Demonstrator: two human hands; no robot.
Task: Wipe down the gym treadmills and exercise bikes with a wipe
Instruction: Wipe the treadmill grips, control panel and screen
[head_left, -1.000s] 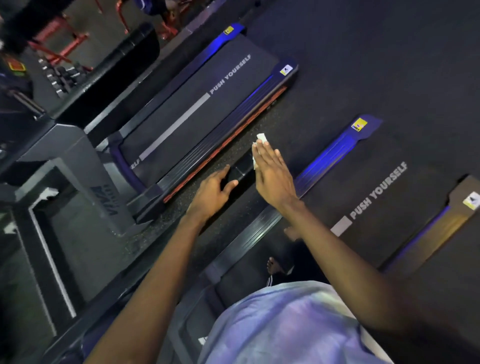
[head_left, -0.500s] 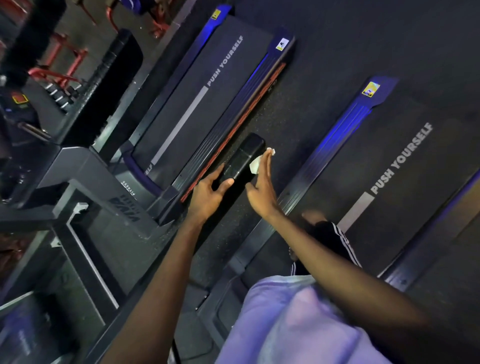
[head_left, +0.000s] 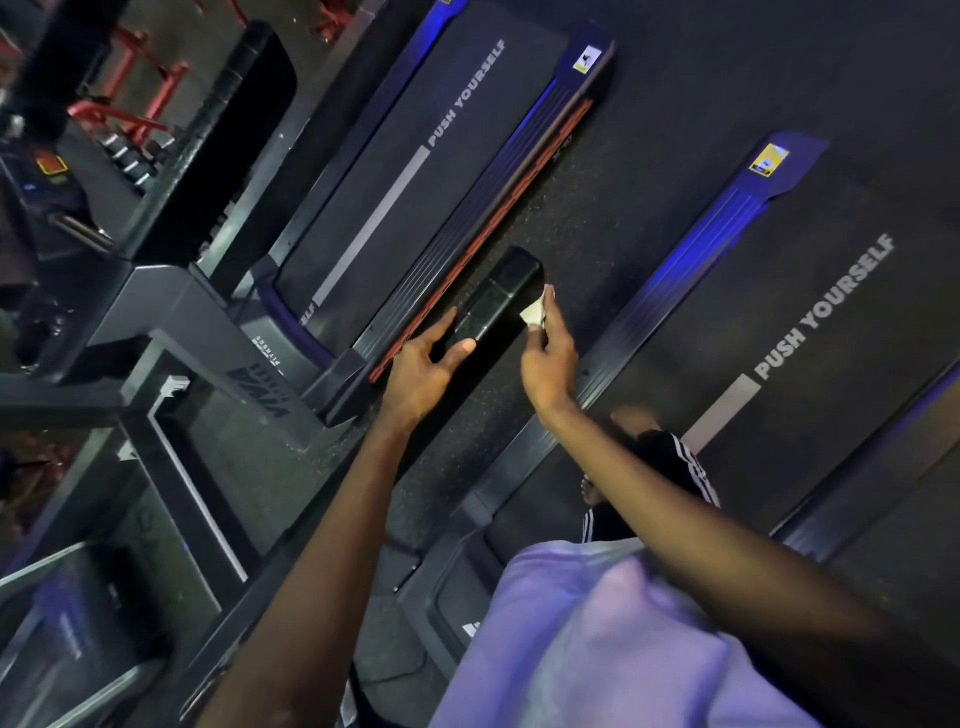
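I stand on a treadmill (head_left: 810, 332) whose belt reads "PUSH YOURSELF". Its black handrail (head_left: 498, 296) runs away from me between my hands. My left hand (head_left: 421, 369) grips the handrail, thumb on top and fingers down its left side. My right hand (head_left: 548, 358) holds a small white wipe (head_left: 535, 310) against the handrail's right side near its end. A second treadmill (head_left: 415, 156) with the same lettering lies to the left.
The left treadmill's grey motor cover and upright (head_left: 208, 353) stand at the left. Red equipment frames (head_left: 130, 93) and a dumbbell rack (head_left: 124, 156) sit at the far upper left. Dark speckled floor (head_left: 597, 208) separates the two belts. My feet show below my right arm.
My right hand with the wipe has come down from flat over the rail's end to its right side, the fingers curling round the wipe. The left hand stays on the rail.
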